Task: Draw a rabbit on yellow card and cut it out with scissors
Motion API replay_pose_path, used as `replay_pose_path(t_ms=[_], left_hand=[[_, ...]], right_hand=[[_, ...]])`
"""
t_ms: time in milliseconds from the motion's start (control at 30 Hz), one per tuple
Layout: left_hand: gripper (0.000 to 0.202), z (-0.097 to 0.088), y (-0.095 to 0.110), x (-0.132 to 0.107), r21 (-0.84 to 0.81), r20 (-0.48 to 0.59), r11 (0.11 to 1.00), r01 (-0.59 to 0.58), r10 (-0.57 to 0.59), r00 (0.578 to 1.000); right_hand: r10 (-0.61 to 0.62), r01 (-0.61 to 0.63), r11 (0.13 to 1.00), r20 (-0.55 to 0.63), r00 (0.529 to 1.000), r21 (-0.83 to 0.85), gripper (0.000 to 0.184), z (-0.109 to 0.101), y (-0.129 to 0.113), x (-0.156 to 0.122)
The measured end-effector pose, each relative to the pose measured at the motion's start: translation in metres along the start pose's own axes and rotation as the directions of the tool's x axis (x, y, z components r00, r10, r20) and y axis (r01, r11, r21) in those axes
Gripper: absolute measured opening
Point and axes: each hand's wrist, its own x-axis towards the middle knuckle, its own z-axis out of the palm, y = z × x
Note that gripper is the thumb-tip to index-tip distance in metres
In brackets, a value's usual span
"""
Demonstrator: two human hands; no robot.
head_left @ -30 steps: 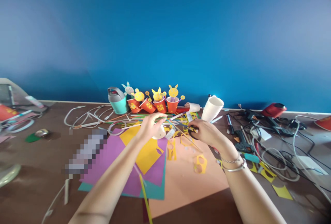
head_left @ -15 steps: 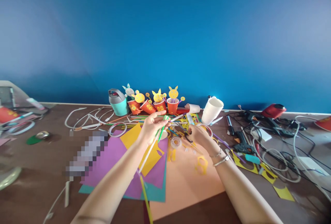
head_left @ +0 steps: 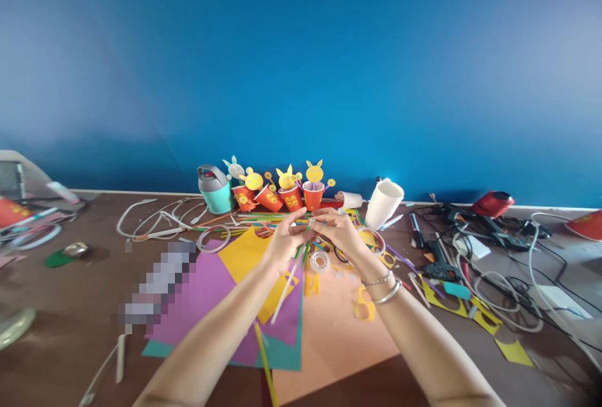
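Held the left hand (head_left: 283, 243) and the right hand (head_left: 336, 231) together at the fingertips above the cluttered bench (head_left: 70, 281), with green strips (head_left: 306, 250) clasped in the left and touching the right's fingertips near the upper end. Could not tell the right's exact grip. Had a white strip (head_left: 286, 291) slanting down from beneath the left hand, over a yellow sheet (head_left: 239, 256) and a purple sheet (head_left: 200, 294).

Saw four red cups (head_left: 313, 195) in a row along the back, with a yellow eared figure (head_left: 314, 172) standing in the rightmost. Made out three more eared heads (head_left: 285, 179) above the others, two yellow and one whitish; could not match each to a cup. Found a white cup (head_left: 384, 203) standing right of the row, contents hidden, and a smaller pale cup (head_left: 352, 199) lying on its side between. Noted a lidded teal flask (head_left: 215, 192) just left of the row, contents hidden too. Spotted two further red cups, one at each side edge of the view.

Counted one clear ring (head_left: 314, 260) near the right hand, two larger rings (head_left: 200, 241), one on either side of the hands, one peach sheet (head_left: 338, 344), and two bracelets (head_left: 385, 291) on the right wrist.
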Motion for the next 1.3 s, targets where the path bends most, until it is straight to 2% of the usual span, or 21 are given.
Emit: replay_pose_path(t_ms=[67, 167, 267, 367, 500, 700, 900, 1067, 1233, 1300], left_hand=[[0.059, -0.001, 0.001, 0.0, 0.028, 0.028, 0.998, 0.055, -0.055, 0.998], [0.038, -0.004, 0.002, 0.002, 0.096, 0.114, 0.982, 0.165, -0.175, 0.978], [0.029, -0.006, -0.002, 0.004, 0.121, 0.135, 0.976, 0.182, -0.198, 0.971], [0.026, -0.004, -0.008, 0.007, 0.13, 0.116, 0.981, 0.142, -0.157, 0.981], [0.026, -0.002, -0.017, 0.009, 0.181, 0.062, 0.981, 0.071, -0.083, 0.995], [0.035, 0.0, -0.019, 0.008, 0.151, 0.09, 0.987, 0.051, -0.065, 0.994], [0.042, 0.001, -0.017, 0.006, 0.183, 0.108, 0.978, 0.096, -0.117, 0.987], [0.042, 0.002, -0.018, 0.005, 0.175, 0.129, 0.98, 0.098, -0.122, 0.984], [0.046, 0.004, -0.019, 0.003, 0.17, 0.14, 0.982, 0.086, -0.111, 0.984], [0.047, 0.004, -0.018, 0.003, 0.156, 0.135, 0.985, 0.067, -0.089, 0.987]], right_hand=[[0.015, -0.009, 0.994, -0.054, 0.998, 0.105, 0.037, 0.002, 0.003, 0.003], [0.078, -0.065, 0.975, -0.055, 0.995, 0.211, 0.038, -0.001, 0.008, 0.006], [0.107, -0.099, 0.976, -0.032, 0.994, 0.194, 0.038, -0.003, 0.011, 0.007], [0.071, -0.064, 0.992, -0.071, 0.995, 0.106, 0.035, -0.003, 0.012, 0.008], [0.034, -0.034, 0.999, -0.101, 0.994, 0.004, 0.032, 0.0, 0.01, 0.009], [0.099, -0.089, 0.99, -0.093, 0.991, 0.108, 0.034, 0.003, 0.009, 0.009], [0.035, -0.023, 0.997, -0.171, 0.985, 0.072, 0.034, 0.004, 0.012, 0.009], [0.141, -0.129, 0.979, -0.067, 0.988, 0.159, 0.043, 0.005, 0.004, 0.005], [0.132, -0.111, 0.977, -0.109, 0.985, 0.181, 0.038, 0.004, -0.005, 0.002], [0.135, -0.121, 0.978, -0.069, 0.988, 0.172, 0.038, 0.004, -0.005, 0.002]])
